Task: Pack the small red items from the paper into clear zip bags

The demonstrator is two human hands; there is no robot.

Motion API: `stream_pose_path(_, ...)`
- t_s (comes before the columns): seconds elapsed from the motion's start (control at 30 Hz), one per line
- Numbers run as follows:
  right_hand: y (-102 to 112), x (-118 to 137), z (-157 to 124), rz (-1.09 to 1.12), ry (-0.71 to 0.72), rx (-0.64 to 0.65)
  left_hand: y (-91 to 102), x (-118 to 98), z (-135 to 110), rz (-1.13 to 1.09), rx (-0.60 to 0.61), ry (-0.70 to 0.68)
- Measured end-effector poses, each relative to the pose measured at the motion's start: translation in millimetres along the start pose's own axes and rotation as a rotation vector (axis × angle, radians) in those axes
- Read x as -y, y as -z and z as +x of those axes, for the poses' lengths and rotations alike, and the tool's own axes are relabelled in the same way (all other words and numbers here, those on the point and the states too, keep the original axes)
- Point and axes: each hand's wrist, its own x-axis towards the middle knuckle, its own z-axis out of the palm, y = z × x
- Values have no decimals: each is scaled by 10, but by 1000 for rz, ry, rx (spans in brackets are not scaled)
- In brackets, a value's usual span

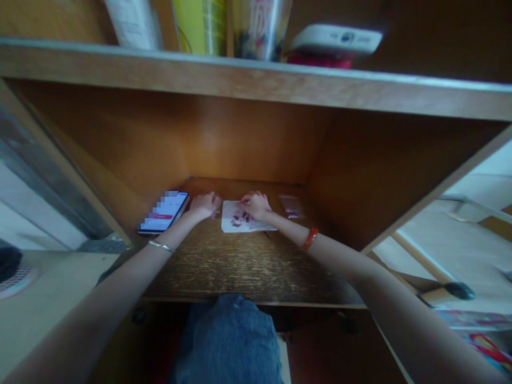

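My right hand (256, 205) is over a white sheet (228, 223) on the desk, its fingers closed in a pinch. What they hold is too small to make out. Small red and dark pieces (240, 218) lie or are marked on the sheet, partly hidden by that hand. Left of the sheet, my left hand (205, 205) rests low on the desk with curled fingers. Something small and see-through shows at its fingertips, too blurred to name. A clear small bag (291, 207) with dark reddish bits inside lies right of my right hand.
A lit phone (163, 213) lies left of my left hand on the worn wooden desk (240, 266). Side walls enclose the nook, and a shelf (256, 85) crosses above, bearing containers and a white box (336, 38). A thin dark strand (267, 234) lies below the sheet.
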Motion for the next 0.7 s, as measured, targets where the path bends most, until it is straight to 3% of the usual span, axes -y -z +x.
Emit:
stream_pose_path(0.27,62,13,-220,24,62,-33,-229,34,-62,38,23,-22)
stream_pose_path(0.53,205,-171,-295,90,-6,-118,-232,91,-54,64,50,-79)
stream_pose_path(0.7,173,-291,-290,93,-46,-156,-181,108,-62,124,107,-129)
